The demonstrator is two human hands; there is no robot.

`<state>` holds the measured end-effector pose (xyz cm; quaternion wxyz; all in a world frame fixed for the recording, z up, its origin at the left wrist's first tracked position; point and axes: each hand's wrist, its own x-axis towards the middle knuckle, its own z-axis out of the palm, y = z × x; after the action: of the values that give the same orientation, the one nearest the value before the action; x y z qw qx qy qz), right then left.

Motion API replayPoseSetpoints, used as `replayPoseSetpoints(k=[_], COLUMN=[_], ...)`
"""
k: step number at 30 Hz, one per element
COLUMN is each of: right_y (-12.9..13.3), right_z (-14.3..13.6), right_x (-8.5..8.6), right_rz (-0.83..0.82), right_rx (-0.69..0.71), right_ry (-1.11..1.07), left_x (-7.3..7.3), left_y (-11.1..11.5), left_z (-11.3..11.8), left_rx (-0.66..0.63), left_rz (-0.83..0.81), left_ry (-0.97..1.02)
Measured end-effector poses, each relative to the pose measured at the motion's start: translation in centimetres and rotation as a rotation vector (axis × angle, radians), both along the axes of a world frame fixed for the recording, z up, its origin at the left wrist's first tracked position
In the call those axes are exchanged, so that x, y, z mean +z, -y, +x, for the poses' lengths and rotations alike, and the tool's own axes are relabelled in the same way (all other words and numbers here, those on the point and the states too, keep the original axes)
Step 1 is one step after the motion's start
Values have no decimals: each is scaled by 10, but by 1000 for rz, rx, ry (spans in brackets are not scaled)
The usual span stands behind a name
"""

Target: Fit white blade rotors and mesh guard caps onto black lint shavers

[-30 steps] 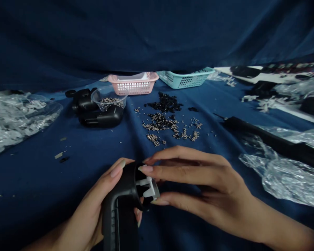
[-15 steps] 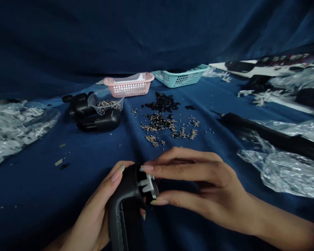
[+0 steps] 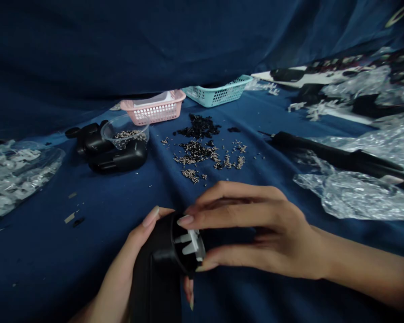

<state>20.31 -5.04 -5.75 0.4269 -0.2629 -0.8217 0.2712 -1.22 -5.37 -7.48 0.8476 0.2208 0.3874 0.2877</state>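
Observation:
A black plastic housing (image 3: 158, 264) with a round open end is gripped by my left hand (image 3: 121, 264), thumb along its upper left edge and fingertips showing beneath the opening. Inside that opening sits a white plastic piece (image 3: 192, 242) with prongs pointing left. My right hand (image 3: 256, 229) pinches the white piece between the fingers above and the thumb below. How deep the piece sits in the housing is partly hidden by the fingers.
Small screws (image 3: 190, 175) and black parts (image 3: 200, 125) lie beyond my hands. At left are a clear tub (image 3: 126, 130), black housings (image 3: 121, 159) and bagged white parts (image 3: 16, 175). Pink (image 3: 158, 112) and teal baskets (image 3: 222, 96) stand behind. A black screwdriver-like tool (image 3: 316, 146) and plastic wrap (image 3: 366, 197) lie right.
The camera view has shifted and tilted slightly. The housing has turned a little in my left hand, its opening now showing more. Both hands keep their hold.

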Motion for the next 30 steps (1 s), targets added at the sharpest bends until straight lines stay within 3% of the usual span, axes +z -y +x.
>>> replayPoseSetpoints(k=[6,9,13,20,22,26,30], right_y=[7,8,8,7,6,-1,-7], right_z=[-8,-11,-11,-9,-8,-3,2], right_x=[-4,-4,-3,-1,-1,-4,-3], right_rz=[-114,-177,-209,-116,-220,-639,-849], right_rx=[-116,-141,-118,-110,-105,-4,127], right_ry=[-47,-87,-125,-180,-280,-633,-835], left_x=[7,11,13,14,13,8,0], left_y=[8,11,12,6,3,-2,-2], left_z=[-1,-1,1,3,2,0,-3], left_rx=[37,88,110,153,134,48,46], left_rz=[182,197,188,29,-10,-68,121], left_ry=[-274,-338,-316,-143,-113,65,254])
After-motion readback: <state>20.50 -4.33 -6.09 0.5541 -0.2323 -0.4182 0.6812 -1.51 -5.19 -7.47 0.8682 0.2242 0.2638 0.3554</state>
